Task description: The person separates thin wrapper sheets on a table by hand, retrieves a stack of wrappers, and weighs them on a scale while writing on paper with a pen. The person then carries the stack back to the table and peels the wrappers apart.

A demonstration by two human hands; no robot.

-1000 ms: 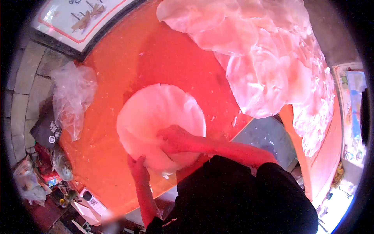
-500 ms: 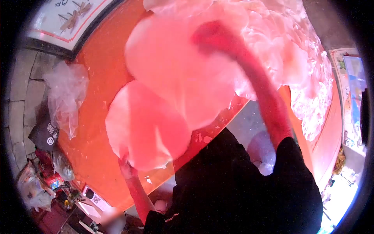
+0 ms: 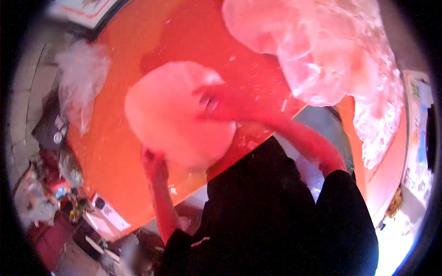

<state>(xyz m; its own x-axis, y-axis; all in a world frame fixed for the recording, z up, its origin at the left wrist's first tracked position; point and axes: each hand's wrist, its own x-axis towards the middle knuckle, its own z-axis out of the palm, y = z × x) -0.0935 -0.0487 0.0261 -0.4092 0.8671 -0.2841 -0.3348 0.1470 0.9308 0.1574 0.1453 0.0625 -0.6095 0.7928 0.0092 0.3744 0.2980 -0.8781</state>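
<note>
A thin, pale round sheet [image 3: 161, 106], tinted pink by the light, lies on the orange-red table in front of me. It may be a small stack; I cannot tell. At its lower left edge, my left hand [image 3: 155, 164] has its fingers closed on the rim. My right hand [image 3: 216, 103] is over the sheet's right half, fingers apart and somewhat blurred; whether it touches the sheet is unclear. Further up and right, a big heap of similar thin sheets [image 3: 317, 50] overlaps in folds and hangs over the table's right side.
The orange table [image 3: 115, 184] carries small white scraps near its front edge. A clear plastic bag [image 3: 83, 78] lies at its left edge, by a dark bag [image 3: 50, 126]. Packets and bags [image 3: 37, 198] crowd the lower left. A framed board [image 3: 90, 11] stands at the upper left.
The large sheets spread across the middle have shifted to the upper right, baring the table there. My right hand has come down and left onto the round sheet. My left hand keeps its hold.
</note>
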